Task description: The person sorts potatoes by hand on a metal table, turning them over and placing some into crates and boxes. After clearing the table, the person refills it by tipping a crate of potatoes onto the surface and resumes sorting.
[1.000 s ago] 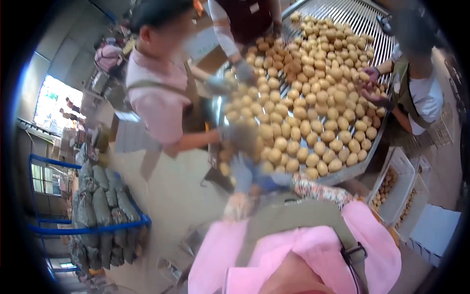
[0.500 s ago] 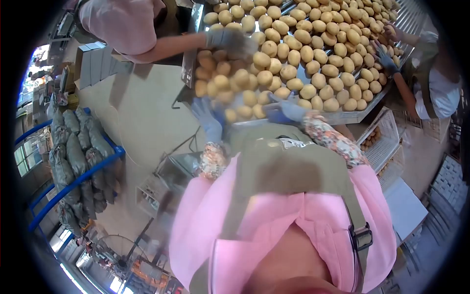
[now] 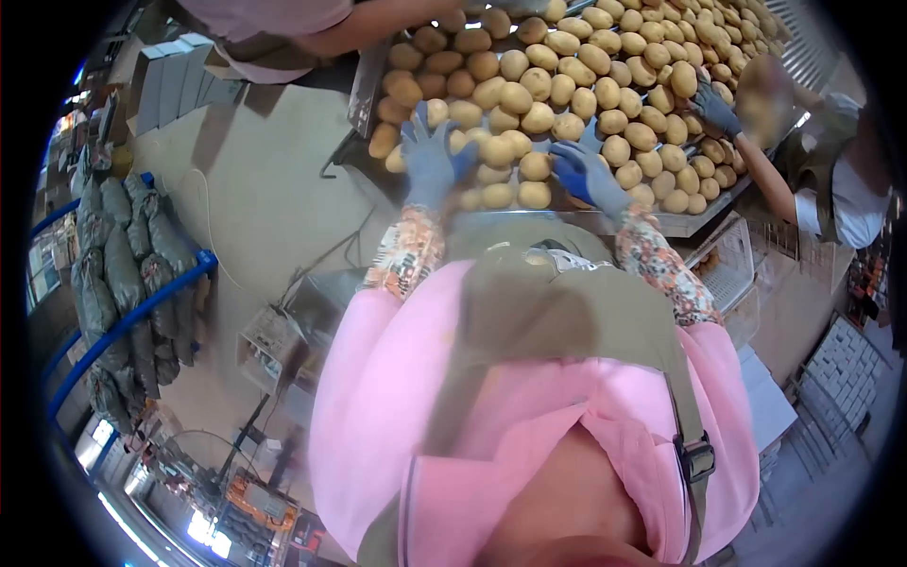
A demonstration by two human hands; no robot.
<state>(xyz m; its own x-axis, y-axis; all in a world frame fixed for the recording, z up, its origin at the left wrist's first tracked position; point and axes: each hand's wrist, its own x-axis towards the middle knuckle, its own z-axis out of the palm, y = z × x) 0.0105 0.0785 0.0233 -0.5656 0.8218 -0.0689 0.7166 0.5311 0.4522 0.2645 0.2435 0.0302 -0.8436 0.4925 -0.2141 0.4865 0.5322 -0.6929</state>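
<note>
Many potatoes [image 3: 539, 118] cover a metal sorting table [image 3: 666, 225] in front of me. My left hand [image 3: 433, 163], in a grey-blue glove, reaches over the table's left front part with its fingers spread, touching or just beside potatoes there. My right hand [image 3: 590, 175], in a glove with blue on the palm side, is at the front edge among the potatoes. Its fingers are stretched out and apart, and nothing shows gripped in it. A small group of potatoes lies between my two hands.
One co-worker's arm [image 3: 378, 26] reaches in from the upper left. Another co-worker's gloved hand [image 3: 715, 109] touches potatoes on the right. White crates [image 3: 727, 274] stand below the table's right end. Filled sacks [image 3: 123, 269] lie on a blue-framed rack [image 3: 132, 331] at left.
My left hand has moved from beside the table's corner up and right onto the potatoes. My right hand has shifted slightly right. The left co-worker's hand has moved farther away over the table.
</note>
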